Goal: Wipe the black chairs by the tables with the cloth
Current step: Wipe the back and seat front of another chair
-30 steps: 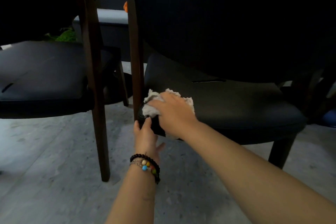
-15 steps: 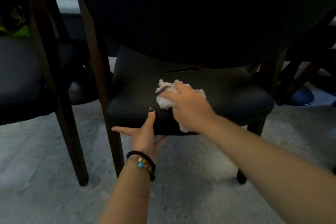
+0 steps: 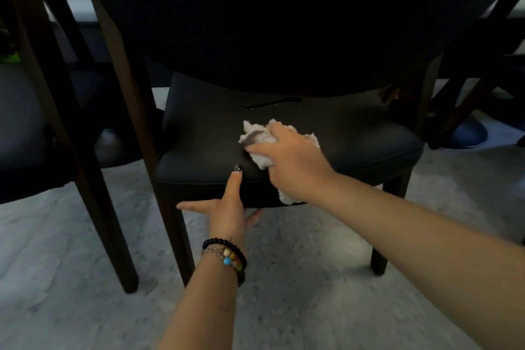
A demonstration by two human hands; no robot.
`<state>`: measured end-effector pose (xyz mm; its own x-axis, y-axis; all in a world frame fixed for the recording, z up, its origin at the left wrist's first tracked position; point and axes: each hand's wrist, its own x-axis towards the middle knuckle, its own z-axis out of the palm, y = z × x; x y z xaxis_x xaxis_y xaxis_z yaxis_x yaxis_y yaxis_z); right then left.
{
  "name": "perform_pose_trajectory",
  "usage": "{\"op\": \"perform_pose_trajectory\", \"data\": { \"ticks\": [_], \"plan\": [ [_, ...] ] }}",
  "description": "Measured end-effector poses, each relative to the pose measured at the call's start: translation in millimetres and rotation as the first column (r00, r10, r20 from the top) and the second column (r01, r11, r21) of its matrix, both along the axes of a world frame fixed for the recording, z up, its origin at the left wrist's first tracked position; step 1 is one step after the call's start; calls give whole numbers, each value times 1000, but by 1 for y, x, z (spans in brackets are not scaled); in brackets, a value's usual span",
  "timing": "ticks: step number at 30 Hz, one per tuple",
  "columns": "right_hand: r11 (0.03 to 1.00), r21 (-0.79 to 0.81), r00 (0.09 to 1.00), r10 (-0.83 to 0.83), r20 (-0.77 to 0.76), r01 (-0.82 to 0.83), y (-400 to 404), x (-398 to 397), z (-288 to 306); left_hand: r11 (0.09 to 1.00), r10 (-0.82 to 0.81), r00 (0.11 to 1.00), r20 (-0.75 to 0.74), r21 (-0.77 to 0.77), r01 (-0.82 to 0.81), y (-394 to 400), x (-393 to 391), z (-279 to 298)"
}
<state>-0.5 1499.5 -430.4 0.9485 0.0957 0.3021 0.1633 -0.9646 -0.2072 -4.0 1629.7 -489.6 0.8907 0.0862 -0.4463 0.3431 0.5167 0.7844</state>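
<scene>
Currently your left hand (image 3: 225, 207) braces the chair seat (image 3: 199, 133) front edge, fingers straight, gripping nothing. Beside it, your right hand (image 3: 287, 160) presses the bunched cloth (image 3: 252, 133) onto the seat. Cloth overhanging the edge beneath your palm may slip off.

crumpled white cloth (image 3: 257, 140) on black chair (image 3: 355, 139) seat, near front edge

A dining area: black chairs (image 3: 284, 133) tucked by tables on a speckled floor (image 3: 312, 293).

Right hand (image 3: 287, 162) hides much of cloth (image 3: 257, 136) (crumpled).
</scene>
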Motion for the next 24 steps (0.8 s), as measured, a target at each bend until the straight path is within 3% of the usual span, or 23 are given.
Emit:
{"op": "perform_pose_trajectory", "data": {
  "ticks": [3, 7, 9, 11, 14, 17, 21, 24],
  "plan": [
    [999, -6, 999, 49, -13, -49, -48, -14, 6, 999, -22, 1000, 2, -42, 22, -5, 0, -3],
    [988, 3, 986, -157, -58, 157, -116, -26, 13, 997, -65, 998, 19, -40, 65, -2, 3, -6],
    [969, 117, 976, -215, -20, 216, -98, -11, 13, 995, -93, 996, -1, -31, 93, -6, 2, -3],
    [971, 165, 984, -178, 10, 174, -52, 6, 8, 996, -85, 996, -18, -11, 85, -10, 2, -3],
    [998, 44, 997, -38, 71, 35, -12, 8, -1, 998, -66, 997, -26, 13, 66, -12, 2, -5],
    [998, 58, 999, 10, 49, -13, -57, -10, 5, 998, -59, 998, -32, -15, 59, -8, 1, -3],
    [984, 22, 984, -175, -28, 176, -118, -22, 15, 997, -72, 996, -47, -14, 71, -5, -1, 1],
    [960, 178, 976, -219, 4, 215, -74, -1, 21, 999, -49, 997, -62, -25, 47, -7, -2, 7]
  ]
}}
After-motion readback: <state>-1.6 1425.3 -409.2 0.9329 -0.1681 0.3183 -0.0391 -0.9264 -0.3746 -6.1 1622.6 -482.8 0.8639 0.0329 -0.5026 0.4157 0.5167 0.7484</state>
